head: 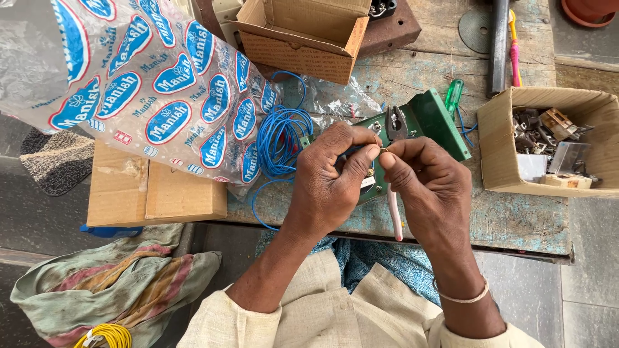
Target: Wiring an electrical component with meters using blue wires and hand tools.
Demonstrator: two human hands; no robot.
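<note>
Two hands meet over a worn counter: the left hand and right hand pinch a small metal part between closed fingers, above a green plate and pliers. Coiled blue wire lies just left; a cardboard box of fittings stands right.

Both hands, left hand and right hand, pinch something tiny (too small to tell) over a green board, near the workbench's front edge, blue wire coil beside.
</note>
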